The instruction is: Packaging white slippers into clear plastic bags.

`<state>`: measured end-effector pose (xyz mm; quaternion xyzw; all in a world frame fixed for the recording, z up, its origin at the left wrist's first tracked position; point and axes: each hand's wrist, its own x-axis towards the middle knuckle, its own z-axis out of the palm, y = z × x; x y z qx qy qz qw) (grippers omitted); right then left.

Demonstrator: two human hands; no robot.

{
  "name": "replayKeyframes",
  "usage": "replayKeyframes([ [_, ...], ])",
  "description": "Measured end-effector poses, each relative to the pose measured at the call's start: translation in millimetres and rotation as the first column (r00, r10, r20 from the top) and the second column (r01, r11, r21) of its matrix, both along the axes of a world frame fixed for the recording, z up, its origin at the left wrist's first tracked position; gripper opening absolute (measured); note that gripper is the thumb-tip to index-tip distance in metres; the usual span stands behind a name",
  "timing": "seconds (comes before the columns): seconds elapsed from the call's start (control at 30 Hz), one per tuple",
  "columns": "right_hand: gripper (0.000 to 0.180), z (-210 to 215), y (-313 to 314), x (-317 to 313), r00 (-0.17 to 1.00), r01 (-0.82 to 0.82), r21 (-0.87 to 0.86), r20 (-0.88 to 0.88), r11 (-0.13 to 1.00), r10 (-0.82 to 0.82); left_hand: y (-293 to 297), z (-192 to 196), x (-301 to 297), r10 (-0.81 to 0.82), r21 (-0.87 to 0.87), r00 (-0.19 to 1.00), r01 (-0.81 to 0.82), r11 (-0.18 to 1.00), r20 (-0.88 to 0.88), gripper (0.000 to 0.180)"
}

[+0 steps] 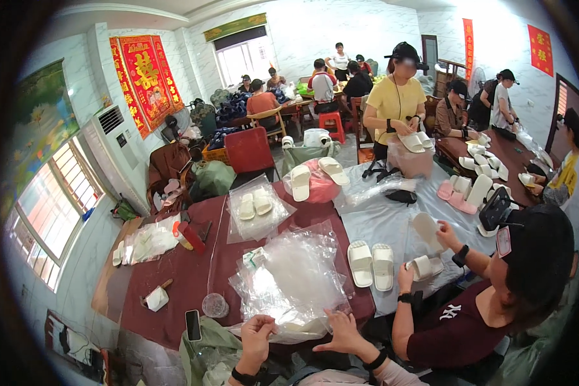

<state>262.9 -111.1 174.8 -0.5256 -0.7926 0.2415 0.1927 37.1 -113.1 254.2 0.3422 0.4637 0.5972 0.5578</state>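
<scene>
Both hands (299, 331) — pinching plastic bag (289, 283)

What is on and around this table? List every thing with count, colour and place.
Slippers: two, white, side by side on the grey cloth.
Bagged slippers: one pair, white, far side of the maroon table.
Plastic bags: pile, clear, table centre.
Phone: one, black, near table edge.
Cup: one, clear, beside the phone.
Co-worker: one, maroon shirt, right, holding white slippers.
Left hand: pinching a clear bag.
Right hand: on the same bag.
</scene>
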Motion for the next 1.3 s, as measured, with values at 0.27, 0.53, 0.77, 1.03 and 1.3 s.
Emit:
replayKeyframes([
  [0.27, 0.103, -6, -11, -21, 0.994, -0.105, 0.134, 0.012, 0.985, 0.104, -32, 5, 10, -0.007, -0.081, 0.997, 0.000, 0.997, -0.077, 0.012],
  [0.53, 0.054, -16, -12, -37, 0.939, -0.342, 0.105, 0.061, 0.934, 0.337, -60, -12, 5, -0.154, -0.085, 0.988, 0.152, 0.985, -0.016, 0.010],
  [0.77, 0.023, -8, -15, -79, 0.837, -0.523, 0.023, 0.200, 0.852, 0.509, -81, -8, -38, -0.084, -0.070, 0.988, 0.075, 0.995, -0.131, 0.012],
  [1.03, 0.018, 10, 2, -89, 0.848, -0.478, 0.084, 0.307, 0.875, 0.433, -122, -112, -151, -0.042, -0.094, 0.381, -0.119, 0.989, -0.924, 0.051],
  [1.3, 0.030, 21, 20, -84, 0.971, -0.161, -0.117, 0.160, 0.980, 0.178, -216, -196, -206, -0.582, -0.619, 0.216, -0.345, 0.706, -0.784, 0.074],
])
